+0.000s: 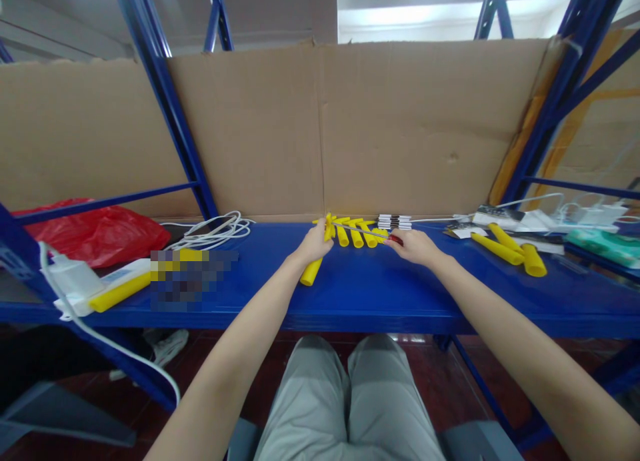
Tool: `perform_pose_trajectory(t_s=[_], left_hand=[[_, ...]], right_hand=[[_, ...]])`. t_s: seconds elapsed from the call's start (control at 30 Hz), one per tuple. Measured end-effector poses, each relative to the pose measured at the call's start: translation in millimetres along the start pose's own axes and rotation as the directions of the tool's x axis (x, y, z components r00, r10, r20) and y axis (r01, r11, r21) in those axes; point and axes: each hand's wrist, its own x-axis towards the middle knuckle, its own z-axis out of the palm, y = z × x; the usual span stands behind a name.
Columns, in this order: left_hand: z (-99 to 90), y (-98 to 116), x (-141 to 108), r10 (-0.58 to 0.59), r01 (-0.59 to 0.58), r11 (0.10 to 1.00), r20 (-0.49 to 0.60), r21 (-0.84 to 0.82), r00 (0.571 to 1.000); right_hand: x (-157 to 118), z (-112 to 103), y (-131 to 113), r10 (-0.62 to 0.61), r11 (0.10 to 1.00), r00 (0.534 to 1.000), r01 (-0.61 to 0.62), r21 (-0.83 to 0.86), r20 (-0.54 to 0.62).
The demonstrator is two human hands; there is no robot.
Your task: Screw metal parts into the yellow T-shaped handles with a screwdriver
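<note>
My left hand (315,242) is closed around a small yellow piece (329,228) near the back of the blue shelf. Closed on the handle of a screwdriver (367,232) is my right hand (417,246). The long metal shaft points left across to the yellow piece, its tip by my left fingers; whether it touches cannot be made out. A yellow tube (312,273) sticks out below my left hand. Between the hands, partly behind the shaft, lie several yellow tube-like pieces (356,238) in a row. Just behind my right hand is a stack of small white-and-dark pieces (395,222).
Loose yellow tubes (500,249) lie right, beside white boxes and cables (530,219). On the left are a white cable coil (220,229), a red plastic bag (100,231), a power strip (120,274) and another yellow tube (120,293). Cardboard (400,128) walls the back.
</note>
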Motion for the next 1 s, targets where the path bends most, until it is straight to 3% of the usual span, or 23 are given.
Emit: perform_pose_trajectory(t_s=[0.23,0.47,1.0], left_hand=[[-1.3,-2.6,0.9,0.010,-0.010,0.999,-0.013,0.030,1.000],[2.6,-8.7,2.5,-0.026,0.026,1.000,0.025,-0.014,0.999],[-1.2,2.7,-0.5,-0.059,0.060,0.998,-0.034,0.017,0.998]], right_hand=[[-0.9,-0.1,-0.9,0.037,0.998,0.999,-0.039,-0.056,-0.030],[-2.3,-1.8,-0.7,0.000,0.996,0.997,-0.007,-0.086,-0.072],[-1.2,-2.5,-3.2,0.018,0.998,0.992,-0.026,-0.061,-0.127]])
